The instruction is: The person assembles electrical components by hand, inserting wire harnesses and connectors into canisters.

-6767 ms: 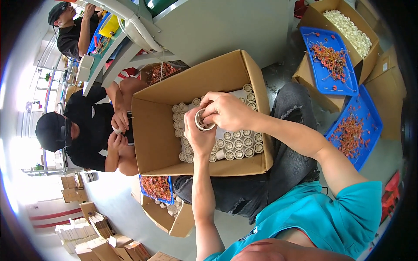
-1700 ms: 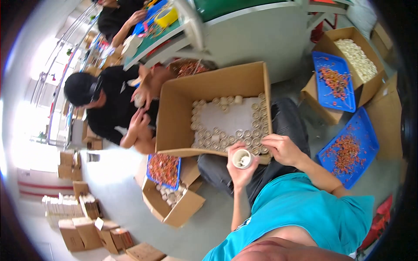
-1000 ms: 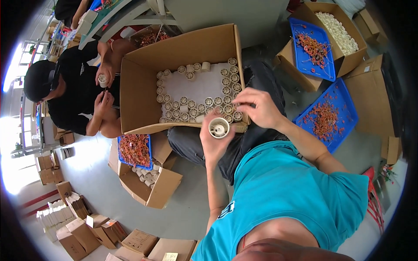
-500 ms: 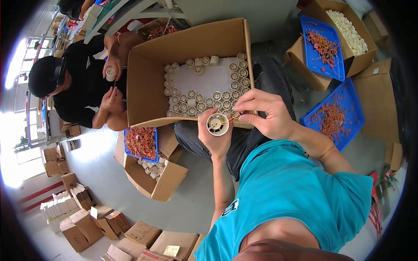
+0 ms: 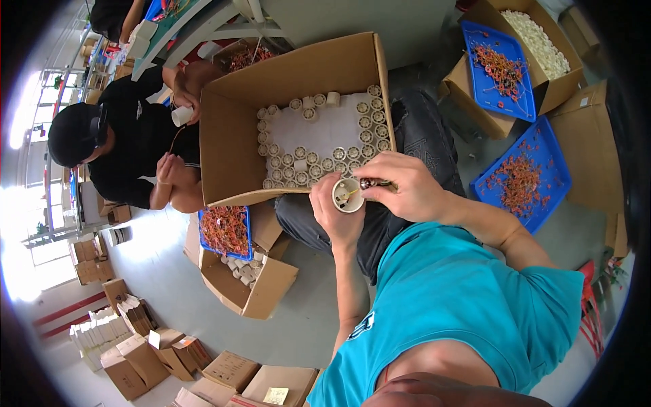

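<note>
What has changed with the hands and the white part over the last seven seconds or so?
The left hand lifted one white round cup-shaped part from above the open cardboard box back to the box's near edge. The right hand took up a small dark wired component and brought it to the part's mouth. Unchanged: the left hand's hold on the part, the rows of white parts in the box, the blue trays.

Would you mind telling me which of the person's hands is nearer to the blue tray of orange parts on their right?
The right hand: it lies between the small white cup and that blue tray, while the left hand holds the cup farther away.
</note>
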A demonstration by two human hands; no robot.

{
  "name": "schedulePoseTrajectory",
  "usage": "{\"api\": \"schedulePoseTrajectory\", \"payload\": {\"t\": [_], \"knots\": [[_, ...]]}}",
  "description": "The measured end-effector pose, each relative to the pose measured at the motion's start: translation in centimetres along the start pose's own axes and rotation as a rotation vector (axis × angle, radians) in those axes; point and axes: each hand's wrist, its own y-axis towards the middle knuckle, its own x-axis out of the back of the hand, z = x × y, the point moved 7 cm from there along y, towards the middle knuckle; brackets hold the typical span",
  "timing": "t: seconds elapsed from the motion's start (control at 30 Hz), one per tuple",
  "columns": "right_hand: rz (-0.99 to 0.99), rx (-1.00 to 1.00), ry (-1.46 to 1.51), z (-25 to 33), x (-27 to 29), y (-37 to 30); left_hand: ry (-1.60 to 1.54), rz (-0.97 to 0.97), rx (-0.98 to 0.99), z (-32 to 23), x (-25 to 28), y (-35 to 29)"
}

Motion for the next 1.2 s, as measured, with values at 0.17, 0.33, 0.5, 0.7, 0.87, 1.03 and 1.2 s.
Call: {"api": "schedulePoseTrajectory", "payload": {"t": [0.17,0.33,0.5,0.7,0.87,1.03,1.2], "knots": [[-0.052,0.263,-0.25,0.2,-1.9,0.3,0.05,0.021,-0.087,-0.9,-0.7,0.2],[0.061,0.211,-0.185,-0.8,-2.8,1.0,0.029,0.031,-0.056,-0.7,-0.5,0.3],[0.117,0.12,-0.12,-1.2,-2.6,0.9,0.029,0.038,-0.076,-1.4,-0.6,0.5],[0.051,0.13,-0.188,-0.7,-2.3,-0.1,0.032,0.055,-0.114,-2.1,-0.4,0.7],[0.075,0.079,-0.12,-0.5,-1.8,-0.7,0.001,0.051,-0.078,-3.0,-0.3,0.4],[0.049,0.122,-0.117,-0.3,-1.3,-1.7,0.079,0.049,-0.135,-4.8,-0.3,0.0],[0.019,0.155,-0.114,-0.5,0.0,-2.4,0.08,0.06,-0.177,-6.1,-1.2,-0.2]]}}
